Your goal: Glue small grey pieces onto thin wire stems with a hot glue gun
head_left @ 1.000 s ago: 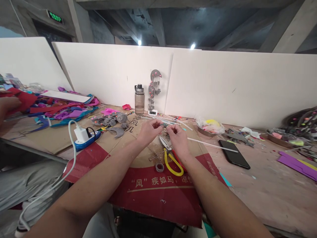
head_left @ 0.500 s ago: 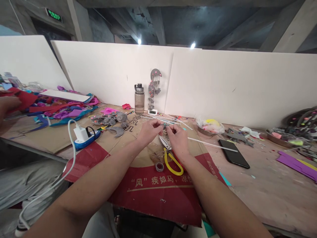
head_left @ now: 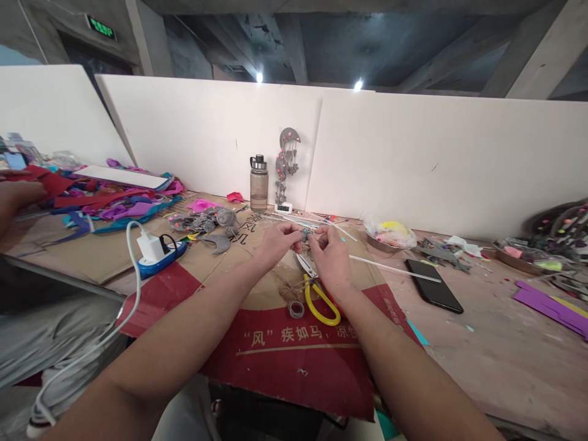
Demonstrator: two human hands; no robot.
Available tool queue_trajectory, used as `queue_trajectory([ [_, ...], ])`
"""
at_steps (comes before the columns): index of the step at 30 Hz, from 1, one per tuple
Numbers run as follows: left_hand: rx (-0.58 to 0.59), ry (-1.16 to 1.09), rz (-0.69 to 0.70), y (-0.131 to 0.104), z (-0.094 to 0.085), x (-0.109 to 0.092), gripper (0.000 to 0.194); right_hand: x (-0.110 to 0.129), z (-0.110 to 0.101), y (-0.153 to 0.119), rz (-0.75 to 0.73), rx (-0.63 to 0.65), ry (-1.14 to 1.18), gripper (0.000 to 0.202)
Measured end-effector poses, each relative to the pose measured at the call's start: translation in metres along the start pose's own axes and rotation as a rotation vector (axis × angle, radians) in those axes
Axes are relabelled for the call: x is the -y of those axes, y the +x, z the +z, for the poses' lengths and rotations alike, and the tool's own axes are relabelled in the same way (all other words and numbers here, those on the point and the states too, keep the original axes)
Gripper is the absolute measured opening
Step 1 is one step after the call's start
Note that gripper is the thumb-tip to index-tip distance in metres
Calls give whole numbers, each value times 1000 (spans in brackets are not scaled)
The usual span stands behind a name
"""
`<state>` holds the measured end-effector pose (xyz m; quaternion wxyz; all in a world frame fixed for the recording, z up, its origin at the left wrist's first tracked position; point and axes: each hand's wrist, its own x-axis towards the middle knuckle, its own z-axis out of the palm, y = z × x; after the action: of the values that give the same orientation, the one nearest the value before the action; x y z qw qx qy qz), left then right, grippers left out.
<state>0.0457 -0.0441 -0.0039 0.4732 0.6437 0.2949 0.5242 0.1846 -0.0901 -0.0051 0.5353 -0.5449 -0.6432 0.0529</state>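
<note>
My left hand (head_left: 278, 243) and my right hand (head_left: 331, 254) meet above the cardboard sheet (head_left: 298, 380), fingertips pinched close together. Between them is a small grey-green piece (head_left: 305, 233), too small to name; both hands seem to grip it. Just below lie scissors (head_left: 321, 300) with yellow handles, partly covered by my right hand and wrist. A small coil of grey yarn (head_left: 296, 309) rests beside the handles. Farther left are a grey felt crescent (head_left: 218, 244) and a ball of grey yarn (head_left: 226, 216).
A water bottle (head_left: 259, 184) and a hanging grey moon ornament (head_left: 289, 153) stand at the white board. A blue power strip (head_left: 162, 260) with a white cable sits left, a black phone (head_left: 434, 286) right. Another person's hand (head_left: 18, 196) is over coloured scraps at far left.
My hands stay in nearly the same place, with the fingers of my right hand shifted slightly around the small piece. The other person's hand and the red cloth at far left have moved a little.
</note>
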Motion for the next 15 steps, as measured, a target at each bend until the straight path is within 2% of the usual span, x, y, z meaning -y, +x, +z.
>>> queue_trajectory([
  [2,17,-15,-17,0,0,0,10,0,0,1,0,14,-14,24],
  [6,76,-31,-72,0,0,-1,12,1,-1,2,29,51,-20,20],
  [12,285,-17,-118,3,-8,-2,18,-5,-5,5,90,50,-37,17],
  [15,296,3,-116,2,-11,-7,22,-8,-6,7,80,57,-30,18],
])
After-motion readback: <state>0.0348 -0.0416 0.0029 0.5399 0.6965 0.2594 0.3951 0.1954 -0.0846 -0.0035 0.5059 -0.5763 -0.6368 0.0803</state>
